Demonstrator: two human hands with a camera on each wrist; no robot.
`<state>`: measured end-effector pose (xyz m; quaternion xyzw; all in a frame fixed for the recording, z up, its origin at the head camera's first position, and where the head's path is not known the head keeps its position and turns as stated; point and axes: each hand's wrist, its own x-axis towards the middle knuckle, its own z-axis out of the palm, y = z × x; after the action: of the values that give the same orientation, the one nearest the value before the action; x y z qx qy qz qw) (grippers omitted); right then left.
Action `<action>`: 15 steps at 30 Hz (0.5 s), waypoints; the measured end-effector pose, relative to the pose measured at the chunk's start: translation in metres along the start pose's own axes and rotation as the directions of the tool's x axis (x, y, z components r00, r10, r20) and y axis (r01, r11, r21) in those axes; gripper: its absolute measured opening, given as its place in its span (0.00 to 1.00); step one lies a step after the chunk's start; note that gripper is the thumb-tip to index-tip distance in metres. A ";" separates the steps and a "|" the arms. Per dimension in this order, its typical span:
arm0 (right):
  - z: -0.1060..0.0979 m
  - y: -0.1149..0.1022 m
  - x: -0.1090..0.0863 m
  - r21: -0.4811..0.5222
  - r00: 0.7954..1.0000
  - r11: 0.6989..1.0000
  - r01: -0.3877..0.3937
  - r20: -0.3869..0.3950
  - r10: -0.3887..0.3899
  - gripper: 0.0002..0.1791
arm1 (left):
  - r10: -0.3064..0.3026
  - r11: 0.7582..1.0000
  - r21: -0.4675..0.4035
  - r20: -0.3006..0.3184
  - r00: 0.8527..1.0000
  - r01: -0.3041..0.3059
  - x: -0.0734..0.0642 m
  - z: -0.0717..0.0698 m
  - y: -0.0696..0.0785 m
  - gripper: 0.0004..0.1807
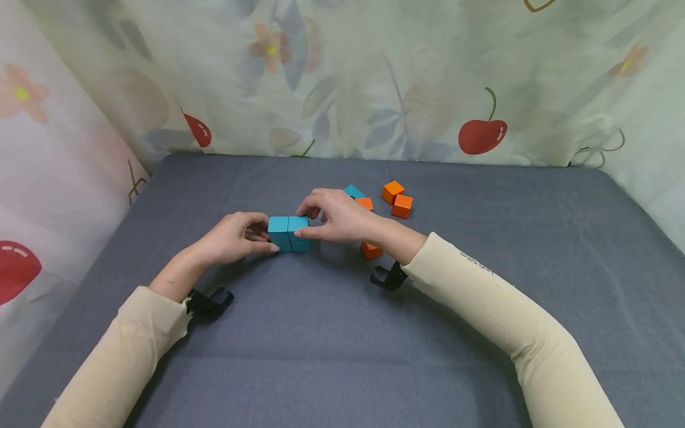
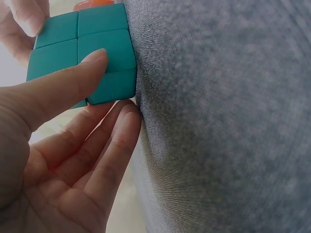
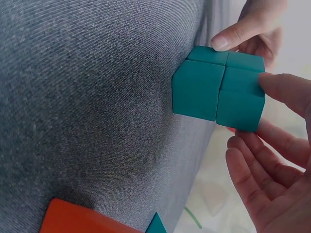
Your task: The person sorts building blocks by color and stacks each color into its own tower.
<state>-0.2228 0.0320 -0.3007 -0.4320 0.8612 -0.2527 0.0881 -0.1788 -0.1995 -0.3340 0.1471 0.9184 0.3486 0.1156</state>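
Blue cubes [image 1: 279, 229] stand together in a small block, two wide and two high, on the grey cloth. My left hand [image 1: 235, 236] is at the block's left side; in the left wrist view its thumb [image 2: 63, 92] presses a lower cube's front, with the fingers behind. From the right, my right hand [image 1: 342, 217] pinches an upper cube [image 3: 238, 109] between thumb and fingers. The cubes touch along thin seams in the right wrist view. The block's back is hidden.
Right of the block lie loose orange cubes [image 1: 402, 205], some partly covered by my right hand and wrist. Another blue piece [image 1: 353, 191] shows behind that hand. A patterned curtain [image 1: 342, 89] hangs along the table's back edge.
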 end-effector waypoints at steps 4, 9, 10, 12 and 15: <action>0.000 0.001 0.000 0.016 1.000 1.000 0.004 -0.025 -0.004 0.16 | -0.001 1.000 0.002 0.000 1.000 0.001 0.000 0.000 0.000 0.14; -0.006 0.004 -0.001 0.046 0.997 0.999 -0.009 -0.080 0.012 0.14 | 0.010 1.000 0.007 -0.002 1.000 -0.010 0.000 0.000 0.000 0.15; -0.008 0.005 -0.001 0.047 0.996 0.999 -0.014 -0.084 0.018 0.13 | 0.013 1.000 0.009 -0.002 1.000 -0.013 0.000 0.000 0.000 0.15; -0.013 0.007 -0.002 0.045 0.996 0.998 -0.032 -0.086 0.036 0.12 | 0.015 1.000 0.008 -0.003 1.000 -0.015 0.000 0.000 -0.001 0.16; -0.019 0.012 -0.002 0.033 0.994 0.998 -0.061 -0.088 0.064 0.12 | 0.016 1.000 0.014 -0.004 1.000 -0.016 0.000 0.000 -0.001 0.15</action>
<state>-0.2366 0.0462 -0.2909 -0.3917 0.8736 -0.2817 0.0638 -0.1790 -0.2002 -0.3341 0.1548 0.9199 0.3433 0.1098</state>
